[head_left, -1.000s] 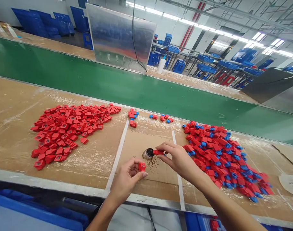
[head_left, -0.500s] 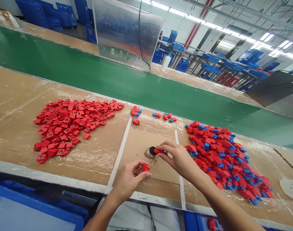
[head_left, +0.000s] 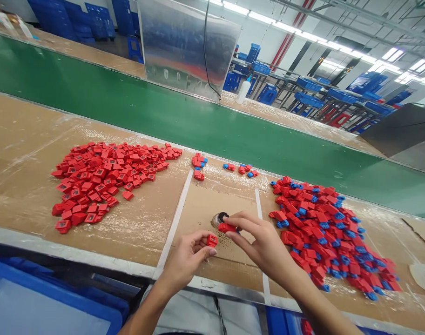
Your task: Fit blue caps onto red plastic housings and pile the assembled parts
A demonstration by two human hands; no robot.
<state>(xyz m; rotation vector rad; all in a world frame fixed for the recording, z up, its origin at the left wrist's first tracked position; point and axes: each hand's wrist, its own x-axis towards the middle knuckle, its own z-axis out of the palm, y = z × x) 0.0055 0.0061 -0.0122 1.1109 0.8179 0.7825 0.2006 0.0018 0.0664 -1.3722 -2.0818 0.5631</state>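
Pinched between thumb and fingers of my left hand (head_left: 191, 253) is a small red plastic block (head_left: 212, 240) with a square opening facing up. My right hand (head_left: 256, 235) grips a red plastic piece (head_left: 226, 228), whose blue end is mostly hidden by the fingers. That piece is just in front of a small round container with a black top (head_left: 222, 217); whether they touch I cannot tell. Brown specks (head_left: 223, 239) lie scattered on the cardboard around the container. The two held parts are close together but apart.
A heap of red blocks (head_left: 97, 179) lies at left, a heap of red-and-blue pieces (head_left: 327, 228) at right. Several loose pieces (head_left: 199, 161) sit along the back edge. Beyond runs a green belt (head_left: 184, 114), with a metal panel (head_left: 187, 51) and a white bottle (head_left: 243, 90) behind it.
My right hand has drawn the red piece from the container's black top slightly towards me. The left hand keeps its block in nearly the same place, opening turned more into view. The camera view shifted slightly.
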